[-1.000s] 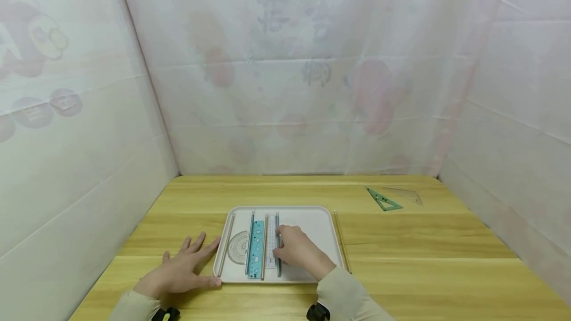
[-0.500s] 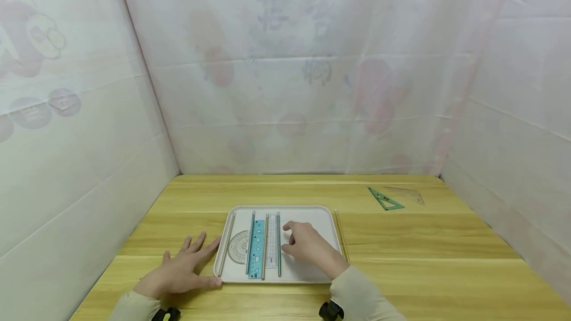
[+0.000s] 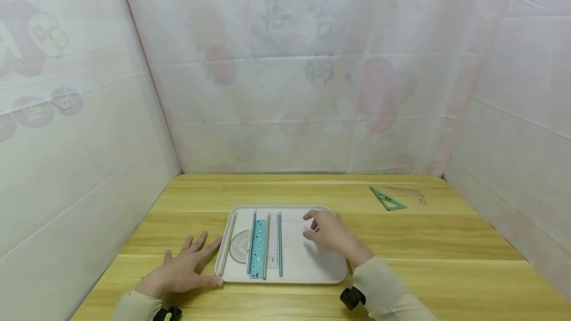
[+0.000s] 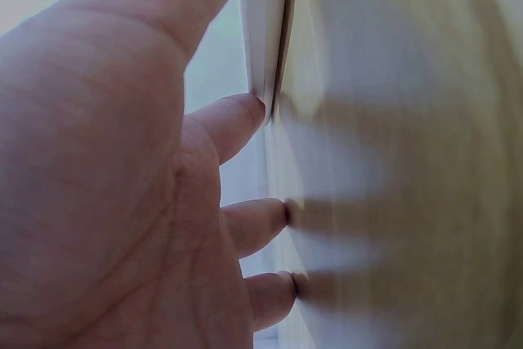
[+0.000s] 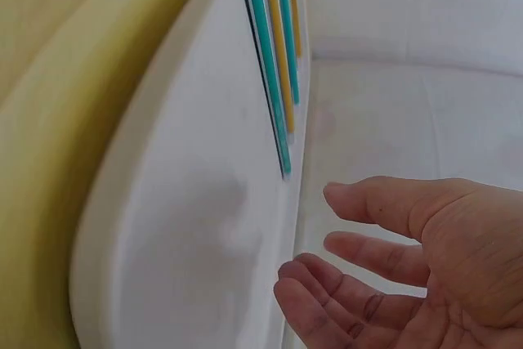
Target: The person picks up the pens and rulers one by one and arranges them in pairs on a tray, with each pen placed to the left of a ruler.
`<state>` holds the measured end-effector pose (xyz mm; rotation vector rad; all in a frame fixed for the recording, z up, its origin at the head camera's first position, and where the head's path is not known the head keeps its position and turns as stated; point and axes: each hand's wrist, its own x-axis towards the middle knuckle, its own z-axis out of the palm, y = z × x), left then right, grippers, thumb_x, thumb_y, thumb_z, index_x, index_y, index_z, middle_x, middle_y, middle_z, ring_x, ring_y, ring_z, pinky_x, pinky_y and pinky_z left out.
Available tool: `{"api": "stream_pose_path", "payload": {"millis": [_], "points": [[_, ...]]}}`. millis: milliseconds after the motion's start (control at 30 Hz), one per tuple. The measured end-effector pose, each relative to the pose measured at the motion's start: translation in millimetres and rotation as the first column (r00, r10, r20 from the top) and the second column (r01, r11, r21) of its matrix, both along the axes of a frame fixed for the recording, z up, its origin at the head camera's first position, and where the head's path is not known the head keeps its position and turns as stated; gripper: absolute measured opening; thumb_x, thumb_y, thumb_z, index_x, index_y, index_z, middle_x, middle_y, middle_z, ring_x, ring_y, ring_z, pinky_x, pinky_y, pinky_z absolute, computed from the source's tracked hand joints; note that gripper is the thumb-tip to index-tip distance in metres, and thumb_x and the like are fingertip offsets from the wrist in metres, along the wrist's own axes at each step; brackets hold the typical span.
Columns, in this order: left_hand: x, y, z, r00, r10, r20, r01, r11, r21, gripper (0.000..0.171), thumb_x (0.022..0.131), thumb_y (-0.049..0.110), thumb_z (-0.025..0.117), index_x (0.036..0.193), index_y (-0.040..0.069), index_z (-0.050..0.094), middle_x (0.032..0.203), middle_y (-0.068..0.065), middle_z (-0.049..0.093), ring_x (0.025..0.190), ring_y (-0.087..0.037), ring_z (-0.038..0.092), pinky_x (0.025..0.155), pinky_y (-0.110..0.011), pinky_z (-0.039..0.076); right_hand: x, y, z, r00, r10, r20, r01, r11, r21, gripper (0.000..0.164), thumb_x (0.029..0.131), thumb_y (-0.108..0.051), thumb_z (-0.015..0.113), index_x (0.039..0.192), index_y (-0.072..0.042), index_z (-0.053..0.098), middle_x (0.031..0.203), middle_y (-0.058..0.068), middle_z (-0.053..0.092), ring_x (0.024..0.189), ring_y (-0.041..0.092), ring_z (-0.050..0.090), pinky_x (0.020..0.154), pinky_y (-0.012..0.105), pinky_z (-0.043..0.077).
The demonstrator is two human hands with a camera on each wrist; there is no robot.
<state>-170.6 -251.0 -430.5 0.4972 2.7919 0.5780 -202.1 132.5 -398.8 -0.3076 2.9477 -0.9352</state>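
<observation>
My left hand [image 3: 180,269] rests with spread fingers on the table, fingertips at the left edge of the white tray [image 3: 308,280]. Above the tray's right part hangs my right hand [image 3: 332,232], fingers loosely bent and holding nothing. In the tray, from left to right, lie a gold pencil [image 3: 228,244], a clear protractor [image 3: 239,246], a teal pencil [image 3: 252,241], a blue ruler [image 3: 258,249], another gold pencil [image 3: 266,246], a clear ruler [image 3: 273,241] and another teal pencil [image 3: 280,244]. In the right wrist view the teal pencil [image 5: 270,71] lies beyond the fingertips.
Just right of the tray a further gold pencil [image 3: 338,214] lies on the wooden table [image 3: 428,271], partly hidden by the right hand and wrist. A green set square [image 3: 387,199] and a clear set square [image 3: 410,193] lie at the back right. White fabric walls surround the table.
My right hand has let go of the rightmost teal pencil in the tray and moved right, away from it. The left hand has stayed in place.
</observation>
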Motion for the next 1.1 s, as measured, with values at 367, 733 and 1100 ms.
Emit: {"api": "stream_pose_path", "payload": {"millis": [367,733,1100], "points": [[0.3,-1,1.0,1.000,0.004,0.005,-0.004,1.000,-0.005,0.107,0.086,0.071,0.078,0.171,0.027,0.031,0.177,-0.029,0.017,0.156,-0.071,0.008,0.100,-0.101,0.003,-12.4,62,9.8,0.999,-0.037,0.033,0.035,0.997,0.065,0.043,0.103,-0.020,0.073,0.140,0.001,0.065,0.125,0.022,0.072,0.107,0.032,0.072,0.087,0.048,0.063],[-1.3,-2,1.5,1.000,0.004,0.002,-0.004,1.000,0.008,0.106,0.087,0.069,0.078,0.171,0.027,0.030,0.177,-0.029,0.016,0.156,-0.071,0.008,0.100,-0.101,0.003,-29.6,123,14.1,0.999,-0.048,0.004,0.047,0.985,0.168,0.050,0.105,-0.019,0.068,0.146,0.008,0.057,0.144,0.035,0.061,0.127,0.053,0.063,0.100,0.062,0.057],[-0.5,-2,1.5,1.000,-0.001,0.000,0.001,1.000,0.009,0.107,0.087,0.069,0.078,0.171,0.026,0.029,0.177,-0.030,0.017,0.156,-0.071,0.008,0.100,-0.102,0.003,-49.5,188,19.6,0.988,-0.136,0.074,0.114,0.963,0.246,0.056,0.104,-0.018,0.065,0.146,0.017,0.050,0.142,0.042,0.057,0.116,0.051,0.064,0.090,0.059,0.055]]}}
